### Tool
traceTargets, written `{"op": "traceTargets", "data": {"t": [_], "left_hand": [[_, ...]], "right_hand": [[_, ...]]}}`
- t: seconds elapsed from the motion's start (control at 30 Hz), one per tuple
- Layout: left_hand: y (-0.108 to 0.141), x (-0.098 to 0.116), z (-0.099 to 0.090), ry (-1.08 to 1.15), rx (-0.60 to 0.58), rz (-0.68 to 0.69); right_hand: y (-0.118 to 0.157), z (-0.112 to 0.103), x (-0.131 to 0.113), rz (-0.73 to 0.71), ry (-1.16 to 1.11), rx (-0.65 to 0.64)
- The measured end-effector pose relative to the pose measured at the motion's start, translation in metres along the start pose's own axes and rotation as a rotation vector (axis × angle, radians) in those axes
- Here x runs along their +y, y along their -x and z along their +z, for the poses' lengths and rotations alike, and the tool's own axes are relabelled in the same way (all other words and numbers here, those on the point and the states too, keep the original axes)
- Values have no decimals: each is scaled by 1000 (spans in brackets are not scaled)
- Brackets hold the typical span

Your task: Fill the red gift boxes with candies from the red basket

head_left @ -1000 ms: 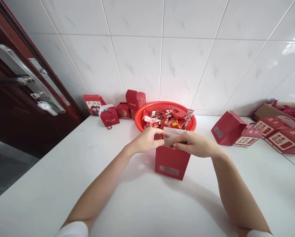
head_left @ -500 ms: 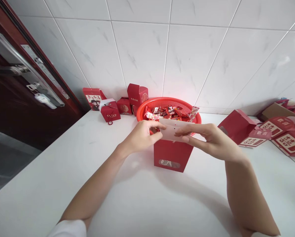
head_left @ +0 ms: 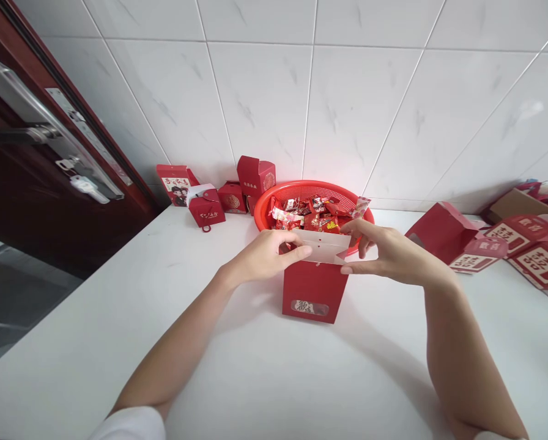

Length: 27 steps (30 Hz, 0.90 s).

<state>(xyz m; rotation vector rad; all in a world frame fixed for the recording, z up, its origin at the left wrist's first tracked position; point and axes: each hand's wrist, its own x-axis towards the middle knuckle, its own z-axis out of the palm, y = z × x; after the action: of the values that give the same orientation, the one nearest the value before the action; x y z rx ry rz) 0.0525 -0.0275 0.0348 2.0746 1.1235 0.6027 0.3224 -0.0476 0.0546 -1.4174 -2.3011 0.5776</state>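
A red paper gift box (head_left: 315, 287) stands upright on the white table, its top open and its white inner side showing. A small window with printed characters sits low on its front. My left hand (head_left: 274, 253) pinches the box's top at the left, the thumb along the front rim and the fingers partly hidden behind. At the right side of the opening is my right hand (head_left: 384, 250), closed around the rim with the thumb at the front corner and curled fingers near the back. Just behind the box, a red plastic basket (head_left: 261, 214) holds wrapped candies (head_left: 317, 214).
Several small red boxes (head_left: 207, 208) stand by the wall at the left. To the right lie larger red boxes (head_left: 443, 232) and, further over, more printed boxes (head_left: 540, 260) beside a brown carton (head_left: 517, 208). A dark red door (head_left: 35, 183) is at the left.
My right hand has shifted from the middle of the box's top to its right side. The top opening is wider, and the box has moved slightly left.
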Motion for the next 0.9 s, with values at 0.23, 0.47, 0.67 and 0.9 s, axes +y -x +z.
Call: {"op": "traceTargets", "data": {"t": [0.23, 0.47, 0.67, 0.9], "left_hand": [[10, -2, -17, -49, -157, 67], [1, -14, -10, 101, -32, 31], [-2, -9, -8, 502, 24, 10], [2, -1, -8, 605, 157, 70]], "right_hand": [[-11, 5, 6, -104, -244, -202], [-24, 17, 18, -147, -516, -171], [-25, 25, 14, -123, -802, 8], [-24, 30, 3, -224, -919, -82]]}}
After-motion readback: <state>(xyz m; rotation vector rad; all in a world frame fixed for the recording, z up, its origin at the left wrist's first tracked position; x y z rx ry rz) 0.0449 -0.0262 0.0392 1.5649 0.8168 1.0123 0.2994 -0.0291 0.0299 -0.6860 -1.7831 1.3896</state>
